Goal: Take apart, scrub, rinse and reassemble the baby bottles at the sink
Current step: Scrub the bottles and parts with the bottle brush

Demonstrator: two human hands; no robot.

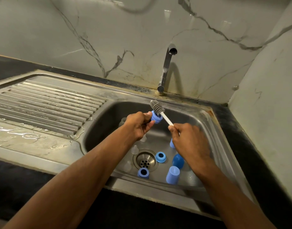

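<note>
Over the sink basin (212, 142), my left hand (138, 123) grips a blue bottle collar ring (156, 118). My right hand (189, 142) pinches the white handle of a bottle brush (165, 119), whose grey bristle head (156, 106) lies against the ring's top. On the basin floor lie two more blue collar rings (161, 157) (143, 173), a blue cap (173, 175) standing on end, a darker blue dome cap (178, 161), and another blue piece (172, 143) partly hidden by my right hand. Clear nipples (134, 149) (128, 166) lie left of the drain.
The chrome tap (166, 68) stands behind the basin with no water running. A ribbed steel drainboard (43, 104), wet at its front, is on the left. The drain strainer (145, 161) sits mid-basin. Marble walls (265, 96) close in behind and on the right, above the dark counter (250, 146).
</note>
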